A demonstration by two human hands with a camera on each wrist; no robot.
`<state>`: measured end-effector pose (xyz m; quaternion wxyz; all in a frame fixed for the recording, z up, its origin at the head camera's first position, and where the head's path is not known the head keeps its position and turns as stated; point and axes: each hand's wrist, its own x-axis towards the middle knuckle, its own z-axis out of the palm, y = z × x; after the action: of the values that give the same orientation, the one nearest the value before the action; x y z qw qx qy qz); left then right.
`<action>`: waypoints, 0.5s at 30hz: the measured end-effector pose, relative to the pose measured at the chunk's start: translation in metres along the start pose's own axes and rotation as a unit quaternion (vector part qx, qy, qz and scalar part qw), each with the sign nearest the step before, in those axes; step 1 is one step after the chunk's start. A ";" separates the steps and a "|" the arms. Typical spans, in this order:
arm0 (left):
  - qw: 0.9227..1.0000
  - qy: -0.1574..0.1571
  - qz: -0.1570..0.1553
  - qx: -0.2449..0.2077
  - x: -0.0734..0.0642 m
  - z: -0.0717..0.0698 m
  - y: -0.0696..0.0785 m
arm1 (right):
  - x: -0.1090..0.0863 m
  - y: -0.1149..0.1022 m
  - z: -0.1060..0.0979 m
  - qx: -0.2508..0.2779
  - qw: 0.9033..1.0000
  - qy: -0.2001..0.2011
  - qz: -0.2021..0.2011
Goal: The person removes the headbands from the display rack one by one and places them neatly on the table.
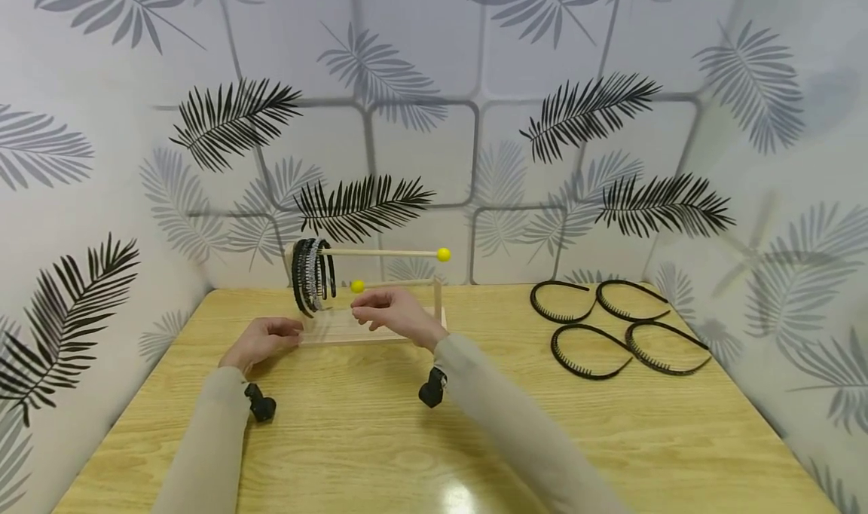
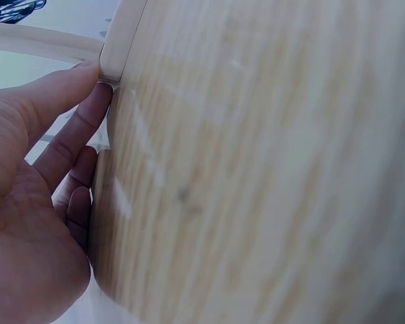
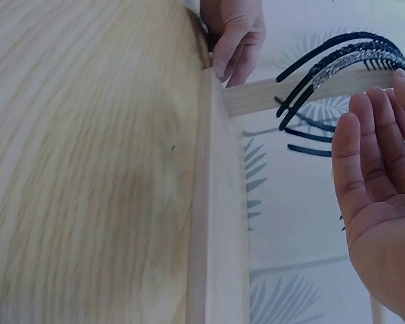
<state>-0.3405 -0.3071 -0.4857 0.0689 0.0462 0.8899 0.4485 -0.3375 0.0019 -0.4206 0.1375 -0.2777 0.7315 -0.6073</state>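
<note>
A wooden headband rack [image 1: 373, 336] stands on the table, its two pegs tipped with yellow balls. Several headbands [image 1: 312, 276], black ones and a glittery silver one, hang together at the left end of the upper peg. My left hand [image 1: 261, 341] holds the left front corner of the rack's base, thumb and forefinger pinching its edge in the left wrist view. To the right of the hanging headbands, my right hand [image 1: 396, 314] hovers in front of the rack. In the right wrist view its fingers [image 3: 381, 145] are extended beside the silver headband [image 3: 347, 62], holding nothing visible.
Several black toothed headbands [image 1: 583, 352] lie on the right side of the wooden table [image 1: 380, 439]. A wall [image 1: 420, 152] with a leaf pattern stands behind the rack, with side walls at left and right.
</note>
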 end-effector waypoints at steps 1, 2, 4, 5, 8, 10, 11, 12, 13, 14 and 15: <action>1.000 0.000 0.000 -0.001 0.000 0.000 0.000 | 0.003 -0.002 0.002 0.003 1.000 0.004 -0.004; 1.000 -0.001 0.001 -0.001 0.000 -0.001 0.000 | 0.005 -0.005 0.005 0.006 1.000 0.007 -0.006; 1.000 0.001 0.000 -0.001 0.001 -0.001 0.000 | 0.009 -0.009 0.010 0.017 1.000 0.012 -0.007; 1.000 0.003 -0.001 -0.001 0.001 -0.001 0.000 | 0.011 -0.011 0.012 0.023 1.000 0.014 -0.006; 1.000 0.005 0.003 0.004 0.001 0.000 0.001 | 0.016 -0.013 0.018 0.033 0.999 0.023 -0.007; 1.000 0.005 0.005 0.005 0.001 0.000 0.002 | 0.019 -0.014 0.022 0.034 0.999 0.031 -0.009; 1.000 0.004 0.007 0.007 0.000 0.000 0.002 | 0.021 -0.014 0.024 0.034 0.999 0.037 -0.011; 1.000 0.003 0.010 0.008 0.000 0.000 0.002 | 0.022 -0.015 0.025 0.034 0.998 0.043 -0.015; 1.000 0.003 0.010 0.008 0.000 0.000 0.002 | 0.023 -0.017 0.027 0.034 0.998 0.050 -0.017; 1.000 0.004 0.010 0.008 0.000 0.000 0.002 | 0.025 -0.018 0.029 0.031 0.998 0.058 -0.020; 1.000 0.005 0.011 0.009 0.000 0.000 0.002 | 0.026 -0.019 0.031 0.032 0.997 0.066 -0.024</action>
<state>-0.3402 -0.3063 -0.4840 0.0590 0.0543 0.8939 0.4410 -0.3374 -0.0406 -0.4056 0.0833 -0.2502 0.7126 -0.6501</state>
